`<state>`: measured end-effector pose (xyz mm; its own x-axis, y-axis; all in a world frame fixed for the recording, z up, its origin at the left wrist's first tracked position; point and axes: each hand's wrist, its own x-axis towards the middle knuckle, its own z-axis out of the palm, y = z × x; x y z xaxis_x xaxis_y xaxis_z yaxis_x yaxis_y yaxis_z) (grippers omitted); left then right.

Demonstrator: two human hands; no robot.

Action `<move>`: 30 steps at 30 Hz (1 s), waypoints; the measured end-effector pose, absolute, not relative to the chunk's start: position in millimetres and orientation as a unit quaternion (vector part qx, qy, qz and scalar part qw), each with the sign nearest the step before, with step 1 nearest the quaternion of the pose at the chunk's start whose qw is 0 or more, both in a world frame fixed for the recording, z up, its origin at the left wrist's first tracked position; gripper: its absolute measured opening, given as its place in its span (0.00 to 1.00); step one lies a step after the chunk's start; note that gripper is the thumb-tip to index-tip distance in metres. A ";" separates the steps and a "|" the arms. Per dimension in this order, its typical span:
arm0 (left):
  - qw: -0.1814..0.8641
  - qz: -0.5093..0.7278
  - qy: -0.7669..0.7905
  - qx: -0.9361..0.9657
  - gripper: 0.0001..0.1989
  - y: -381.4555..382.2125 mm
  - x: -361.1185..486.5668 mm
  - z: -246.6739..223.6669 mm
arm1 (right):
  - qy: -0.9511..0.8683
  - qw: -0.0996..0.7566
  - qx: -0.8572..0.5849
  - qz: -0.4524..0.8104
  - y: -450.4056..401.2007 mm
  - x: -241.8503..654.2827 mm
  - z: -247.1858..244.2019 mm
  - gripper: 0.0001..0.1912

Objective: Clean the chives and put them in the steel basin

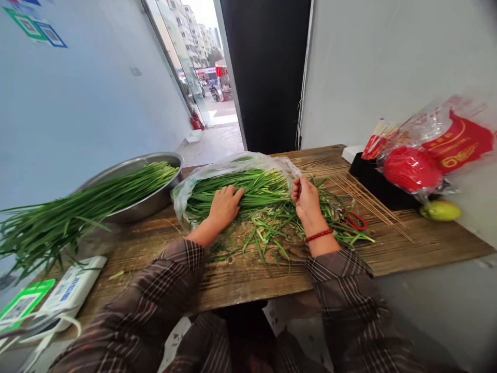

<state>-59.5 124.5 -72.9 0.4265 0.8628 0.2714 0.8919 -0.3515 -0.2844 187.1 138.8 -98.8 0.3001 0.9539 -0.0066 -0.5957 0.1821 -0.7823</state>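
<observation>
A bundle of long green garlic chives (pixel 248 189) lies inside a clear plastic bag (pixel 194 178) on the wooden table. My left hand (pixel 225 206) rests on the chives near the bag's left part, palm down with its fingers loosely spread. My right hand (pixel 306 199) is closed at the right edge of the bag, its fingers pinching the plastic; a red bead bracelet circles that wrist. Loose trimmings (pixel 267 235) of stems and leaves are scattered in front of the bag and around my right hand. Red-handled scissors (pixel 354 221) lie partly under the scraps.
At the left a metal basin (pixel 149 202) holds more chives (pixel 89 207), overhanging its rim. Thin bamboo skewers (pixel 373 207) lie right of the scraps. Beyond are a black box (pixel 375 181), red plastic packaging (pixel 411 168) and a yellow-green fruit (pixel 440 210). A white device (pixel 75 285) sits front left.
</observation>
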 end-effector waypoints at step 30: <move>0.110 -0.200 -0.038 -0.973 0.13 -51.6 24.5 76.7 | -0.362 0.723 -0.455 0.374 138.0 194.6 -100.7 0.13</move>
